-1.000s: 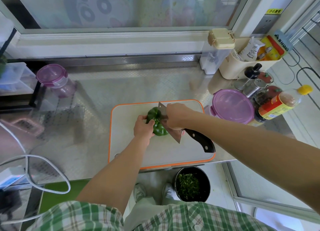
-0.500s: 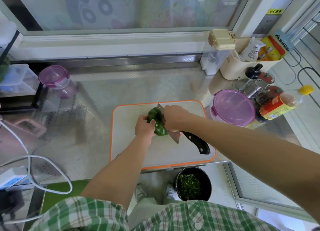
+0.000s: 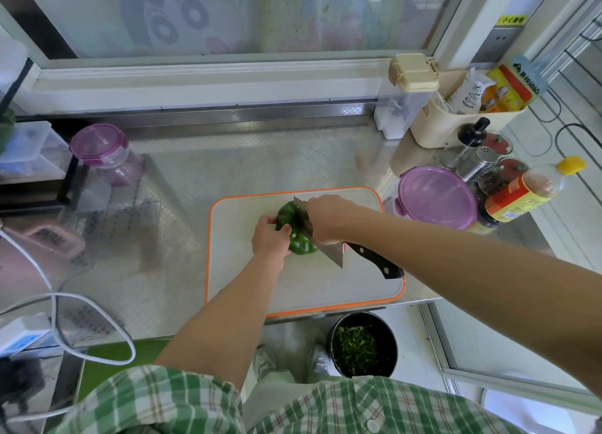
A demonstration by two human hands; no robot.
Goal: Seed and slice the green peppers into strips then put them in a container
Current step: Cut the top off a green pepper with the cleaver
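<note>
The right hand [image 3: 325, 218] is covering the middle of the knife [image 3: 335, 254], so only the blade's tip and heel are showing, and its fingertips are lying out of sight. The left hand [image 3: 268, 236] is hiding the near-left side of the green pepper [image 3: 301, 246]. The blade is screening how deep the cut is going. The right forearm is running off the right edge. A white cable [image 3: 55, 316] and a clear bin [image 3: 29, 150] are running off the left. The frosted window is blurring a cartoon picture [image 3: 169, 20]. The print on the sauce bottle [image 3: 521, 196] is showing too small to read.
</note>
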